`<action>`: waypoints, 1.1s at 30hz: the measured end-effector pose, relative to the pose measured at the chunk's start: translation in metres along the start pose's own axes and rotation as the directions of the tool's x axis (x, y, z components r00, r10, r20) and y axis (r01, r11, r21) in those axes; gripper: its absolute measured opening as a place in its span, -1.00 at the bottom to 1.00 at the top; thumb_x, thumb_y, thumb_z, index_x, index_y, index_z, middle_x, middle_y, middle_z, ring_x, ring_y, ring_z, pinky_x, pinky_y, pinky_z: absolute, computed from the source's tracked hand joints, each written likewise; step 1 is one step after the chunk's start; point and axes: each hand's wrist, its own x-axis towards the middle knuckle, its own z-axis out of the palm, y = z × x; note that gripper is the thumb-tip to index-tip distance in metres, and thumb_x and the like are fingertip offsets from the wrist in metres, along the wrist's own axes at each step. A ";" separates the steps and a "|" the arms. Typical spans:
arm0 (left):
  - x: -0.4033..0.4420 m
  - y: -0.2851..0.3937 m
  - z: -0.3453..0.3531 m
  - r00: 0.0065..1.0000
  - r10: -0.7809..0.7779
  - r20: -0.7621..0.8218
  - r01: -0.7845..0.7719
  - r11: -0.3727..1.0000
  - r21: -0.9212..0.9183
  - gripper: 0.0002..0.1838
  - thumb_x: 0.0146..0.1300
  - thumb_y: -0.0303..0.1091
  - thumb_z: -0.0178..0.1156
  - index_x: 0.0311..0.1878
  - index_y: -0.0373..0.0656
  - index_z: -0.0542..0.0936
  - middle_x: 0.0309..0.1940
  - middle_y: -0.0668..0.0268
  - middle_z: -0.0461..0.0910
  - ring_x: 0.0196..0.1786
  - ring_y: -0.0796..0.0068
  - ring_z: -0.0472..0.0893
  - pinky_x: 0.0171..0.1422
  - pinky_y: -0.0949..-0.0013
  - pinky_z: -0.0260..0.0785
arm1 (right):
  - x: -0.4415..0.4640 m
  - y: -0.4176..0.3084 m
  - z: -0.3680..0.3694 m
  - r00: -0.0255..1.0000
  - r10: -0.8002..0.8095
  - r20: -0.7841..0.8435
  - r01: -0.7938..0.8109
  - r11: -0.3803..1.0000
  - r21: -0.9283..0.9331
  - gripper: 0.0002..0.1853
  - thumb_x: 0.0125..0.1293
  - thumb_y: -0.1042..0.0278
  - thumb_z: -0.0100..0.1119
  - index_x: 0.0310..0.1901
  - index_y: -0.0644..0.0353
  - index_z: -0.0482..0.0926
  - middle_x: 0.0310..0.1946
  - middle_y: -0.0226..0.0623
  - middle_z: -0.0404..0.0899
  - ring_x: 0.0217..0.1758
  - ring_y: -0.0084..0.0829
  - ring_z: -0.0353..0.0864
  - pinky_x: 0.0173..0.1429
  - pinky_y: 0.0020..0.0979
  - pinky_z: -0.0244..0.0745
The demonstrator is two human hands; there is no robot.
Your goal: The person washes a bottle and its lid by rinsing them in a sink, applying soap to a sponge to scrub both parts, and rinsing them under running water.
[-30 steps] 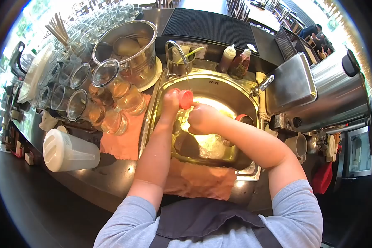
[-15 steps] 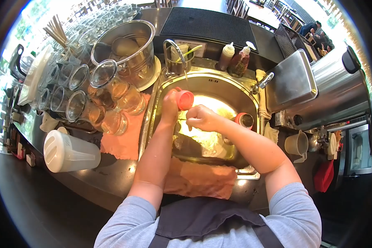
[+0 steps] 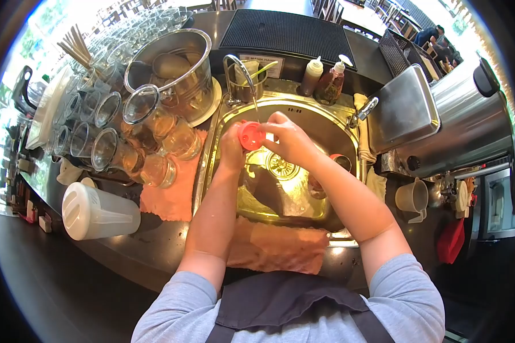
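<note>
Gripping hollow red piece [image 3: 250, 137], left hand [image 3: 232, 144] curled, right hand [image 3: 290, 140] part-open alongside

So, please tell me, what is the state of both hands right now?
Left hand: closed on the red item.
Right hand: fingers at its rim; whether they grip it cannot be told.

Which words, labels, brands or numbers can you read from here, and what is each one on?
Sign behind the metal container: a heading over smaller print, too blurred to quote.
Squeeze bottle and pump bottle: no text I can read.
I can't read any text elsewhere either.
</note>
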 end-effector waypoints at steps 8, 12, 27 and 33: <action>0.005 0.010 0.000 0.990 -0.111 0.082 0.077 0.938 0.339 -0.75 0.37 -0.27 -0.01 -0.33 -0.10 0.62 -0.49 0.39 0.54 -0.56 0.62 0.46 -0.56 0.50 0.17 | 0.008 0.002 -0.001 0.950 -0.123 0.289 0.229 0.900 -0.370 -0.89 0.23 0.22 0.27 -0.36 0.01 0.67 -0.30 -0.28 0.67 -0.21 -0.20 0.72 -0.12 -0.20 0.62; 0.002 0.015 0.008 0.986 -0.168 0.025 0.149 0.926 0.347 -0.77 0.37 -0.26 0.01 -0.35 -0.06 0.61 -0.55 0.44 0.50 -0.64 0.65 0.36 -0.62 0.48 0.06 | 0.008 -0.001 0.004 0.936 -0.104 0.337 0.226 0.911 -0.346 -0.91 0.23 0.28 0.25 -0.37 0.04 0.67 -0.31 -0.27 0.70 -0.20 -0.21 0.73 -0.14 -0.20 0.62; -0.012 0.036 0.015 0.995 -0.101 0.022 0.091 0.953 0.290 -0.73 0.41 -0.08 0.13 -0.22 -0.08 0.61 -0.45 0.45 0.54 -0.51 0.64 0.46 -0.54 0.52 0.18 | -0.044 -0.048 0.002 0.973 -0.227 -0.048 0.231 0.964 0.130 -0.73 0.10 0.46 0.24 -0.69 0.24 0.43 -0.67 -0.17 0.46 -0.47 -0.10 0.56 0.29 -0.08 0.54; -0.024 0.049 0.029 0.996 -0.040 0.079 0.005 0.917 0.400 -0.73 0.45 -0.14 0.05 -0.23 -0.11 0.61 -0.44 0.41 0.54 -0.42 0.63 0.49 -0.44 0.47 0.28 | -0.041 -0.058 -0.005 0.963 -0.263 0.058 0.262 0.965 0.025 -0.72 0.13 0.37 0.24 -0.68 0.25 0.49 -0.64 -0.14 0.50 -0.40 -0.08 0.60 0.25 -0.16 0.54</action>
